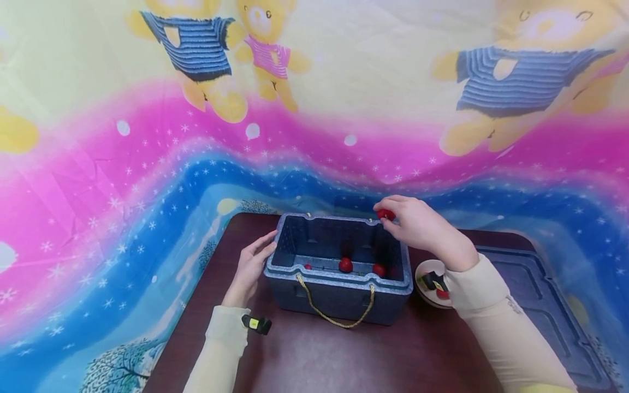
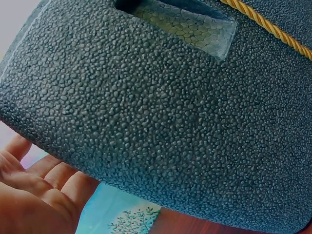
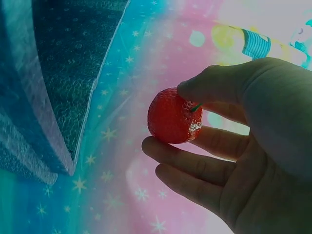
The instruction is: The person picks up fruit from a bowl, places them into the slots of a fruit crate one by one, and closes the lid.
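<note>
A dark grey foam box [image 1: 339, 297] with a gold rope handle [image 1: 334, 322] stands uncovered on the table. On its floor lie red round fruits [image 1: 345, 265]. My right hand [image 1: 410, 221] pinches a red lychee [image 3: 173, 117] between thumb and fingers, above the box's far right corner. Pebbly skin and a short green stem show on this lychee in the right wrist view. At the box's left side, my left hand [image 1: 249, 267] rests with extended fingers against the wall. The left wrist view shows those fingers [image 2: 73, 187] partly hidden behind the box's edge.
Right of the box stands a white bowl [image 1: 423, 297] with red and green things in it, partly covered by my right wrist. Farther right lies a dark grey lid [image 1: 530, 289]. A bear-print cloth [image 1: 314, 153] hangs behind the brown table [image 1: 314, 355].
</note>
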Available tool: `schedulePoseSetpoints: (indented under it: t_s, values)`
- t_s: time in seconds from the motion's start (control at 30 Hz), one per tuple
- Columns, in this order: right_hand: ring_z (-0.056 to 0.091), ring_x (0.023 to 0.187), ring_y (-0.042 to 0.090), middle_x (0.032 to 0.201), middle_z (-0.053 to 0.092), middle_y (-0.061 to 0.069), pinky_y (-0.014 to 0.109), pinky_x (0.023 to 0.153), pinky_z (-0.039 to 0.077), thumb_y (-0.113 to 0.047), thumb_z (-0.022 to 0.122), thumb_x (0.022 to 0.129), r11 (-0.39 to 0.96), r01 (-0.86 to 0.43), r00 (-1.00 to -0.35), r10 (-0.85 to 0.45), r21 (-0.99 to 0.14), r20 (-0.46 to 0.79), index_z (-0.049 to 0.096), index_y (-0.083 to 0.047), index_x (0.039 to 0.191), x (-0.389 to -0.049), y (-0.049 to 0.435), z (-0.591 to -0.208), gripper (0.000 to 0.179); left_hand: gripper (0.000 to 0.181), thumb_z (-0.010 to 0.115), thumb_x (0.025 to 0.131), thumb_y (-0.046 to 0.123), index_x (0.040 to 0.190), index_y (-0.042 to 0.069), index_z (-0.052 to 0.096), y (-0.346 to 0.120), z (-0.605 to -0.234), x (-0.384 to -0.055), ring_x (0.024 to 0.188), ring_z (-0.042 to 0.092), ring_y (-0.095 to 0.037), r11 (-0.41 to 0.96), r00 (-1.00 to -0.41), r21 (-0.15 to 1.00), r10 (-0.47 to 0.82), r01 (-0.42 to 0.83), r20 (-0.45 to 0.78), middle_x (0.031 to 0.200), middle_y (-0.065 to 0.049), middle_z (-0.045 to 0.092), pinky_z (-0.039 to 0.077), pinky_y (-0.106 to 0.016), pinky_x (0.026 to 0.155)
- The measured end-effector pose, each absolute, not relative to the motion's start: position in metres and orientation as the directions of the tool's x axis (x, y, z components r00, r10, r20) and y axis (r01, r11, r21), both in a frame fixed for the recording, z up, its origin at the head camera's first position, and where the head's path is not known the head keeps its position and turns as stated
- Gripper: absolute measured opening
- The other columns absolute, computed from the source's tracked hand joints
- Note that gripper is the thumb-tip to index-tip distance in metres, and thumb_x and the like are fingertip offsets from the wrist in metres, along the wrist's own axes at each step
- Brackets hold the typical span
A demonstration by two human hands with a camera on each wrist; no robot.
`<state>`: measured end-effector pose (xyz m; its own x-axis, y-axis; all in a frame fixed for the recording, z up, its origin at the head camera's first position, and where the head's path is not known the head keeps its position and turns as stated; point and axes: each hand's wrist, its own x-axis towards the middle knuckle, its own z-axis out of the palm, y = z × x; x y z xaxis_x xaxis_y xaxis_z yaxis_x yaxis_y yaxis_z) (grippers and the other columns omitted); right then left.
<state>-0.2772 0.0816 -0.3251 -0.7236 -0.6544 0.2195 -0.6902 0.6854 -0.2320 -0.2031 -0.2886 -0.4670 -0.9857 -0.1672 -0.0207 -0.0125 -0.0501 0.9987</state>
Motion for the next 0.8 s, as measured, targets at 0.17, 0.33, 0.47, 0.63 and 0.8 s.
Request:
schedulePoseSetpoints:
  t_s: [0.17,0.33,0.47,0.63,0.8]
  values:
    - [0.068,0.094,0.022,0.127,0.065,0.013,0.042,0.081,0.058,-0.017,0.071,0.095,0.672,-0.694,-0.719,-0.665,-0.258,0.201,0.066,-0.009,0.129,-0.278,0.076,-0.326,0.035,0.044,0.065,0.100,0.024,0.142,0.013,0.060,-0.289,-0.467,-0.203,0.134,0.047,-0.022,-0.054,-0.986,0.998,-0.168,-0.009,-0.018,0.149,-0.008,0.052,0.034,-0.046,0.113]
    - [0.067,0.103,0.025,0.128,0.065,0.012,0.044,0.086,0.058,-0.017,0.071,0.095,0.663,-0.698,-0.713,-0.679,-0.271,0.176,0.066,-0.010,0.129,-0.280,0.069,-0.326,0.034,0.044,0.065,0.100,0.024,0.142,0.013,0.060,-0.289,-0.467,-0.203,0.134,0.047,-0.022,-0.062,-0.986,0.998,-0.168,-0.007,-0.017,0.149,-0.008,0.052,0.034,-0.045,0.114]
    - [0.066,0.105,0.026,0.126,0.066,0.012,0.044,0.086,0.058,-0.017,0.073,0.094,0.647,-0.715,-0.695,-0.698,-0.265,0.173,0.067,-0.010,0.128,-0.281,0.064,-0.326,0.035,0.044,0.065,0.100,0.024,0.142,0.013,0.060,-0.289,-0.467,-0.203,0.135,0.047,-0.022,-0.059,-0.986,0.998,-0.168,-0.006,-0.016,0.149,-0.008,0.052,0.034,-0.046,0.114]
    - [0.068,0.098,0.023,0.125,0.067,0.010,0.041,0.082,0.059,-0.017,0.073,0.093,0.626,-0.734,-0.673,-0.720,-0.261,0.166,0.068,-0.011,0.127,-0.282,0.058,-0.326,0.035,0.045,0.065,0.100,0.025,0.143,0.014,0.059,-0.288,-0.466,-0.202,0.139,0.043,-0.023,-0.043,-0.986,0.999,-0.167,-0.008,-0.015,0.150,-0.008,0.051,0.030,-0.049,0.117]
    - [0.069,0.093,0.019,0.128,0.066,0.010,0.038,0.079,0.059,-0.018,0.072,0.094,0.625,-0.739,-0.667,-0.731,-0.253,0.142,0.069,-0.012,0.127,-0.282,0.052,-0.327,0.034,0.045,0.065,0.100,0.026,0.143,0.014,0.059,-0.288,-0.464,-0.201,0.142,0.039,-0.025,-0.030,-0.986,1.000,-0.169,-0.006,-0.011,0.152,-0.007,0.049,0.026,-0.053,0.118]
